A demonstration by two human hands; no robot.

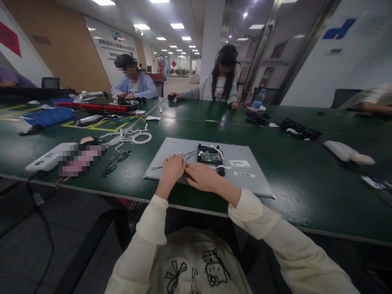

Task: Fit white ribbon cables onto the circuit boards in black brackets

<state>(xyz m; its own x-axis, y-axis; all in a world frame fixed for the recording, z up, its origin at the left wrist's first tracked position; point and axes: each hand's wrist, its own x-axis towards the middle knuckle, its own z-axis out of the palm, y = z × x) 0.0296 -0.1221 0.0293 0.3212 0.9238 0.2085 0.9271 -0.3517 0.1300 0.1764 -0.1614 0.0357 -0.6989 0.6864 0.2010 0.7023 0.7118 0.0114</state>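
A flat grey metal panel [165, 153], like the back of a display, lies on the table in front of me. On it sits a black frame [200, 148] with a green circuit board [210, 156] inside. A grey cable [191, 153] runs from the board toward my left hand [174, 168], and its end shows on the hand's far side. My left fingers are curled down over the cable against the panel. My right hand [202, 177] meets it, fingers pinched together; what they grip is hidden. White tape strips [225, 166] cross the frame, right of which are printed labels [239, 163].
To the left lie eyeglasses [116, 162], a roll of white tape [141, 138], loose strips and a white device [50, 157] with a black cable. A blue tray [47, 116] is farther off. Two people sit across the green table [294, 175]; a bottle [258, 100] stands near one.
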